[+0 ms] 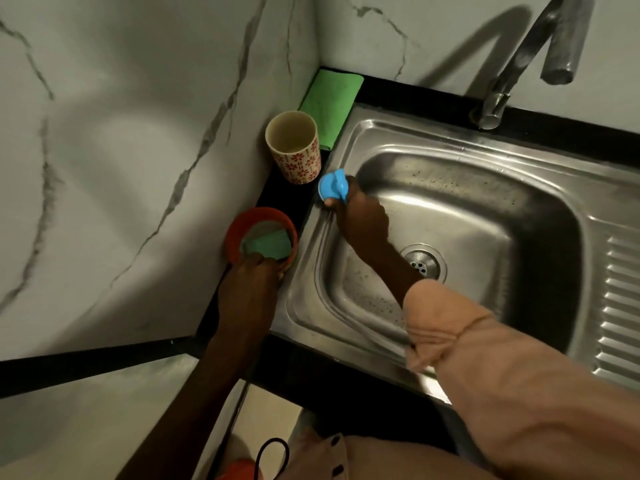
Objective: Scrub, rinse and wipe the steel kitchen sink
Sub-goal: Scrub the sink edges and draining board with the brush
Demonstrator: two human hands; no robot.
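This is a home kitchen. A shiny steel sink (450,209) with a tap (512,74) sits in a black desk (284,199) by white marble walls (138,133). A flowered cup (294,148) and a green cloth (329,102) lie beside the sink.

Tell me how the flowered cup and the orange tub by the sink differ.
The flowered cup is tall and cream with red flowers; the orange tub is low, wide and plain. The cup looks empty and stands untouched; the tub holds a green sponge, and the left hand grips its rim. The cup stands nearer the back wall, the tub nearer the person. Both are round, open-topped and upright on the dark counter.
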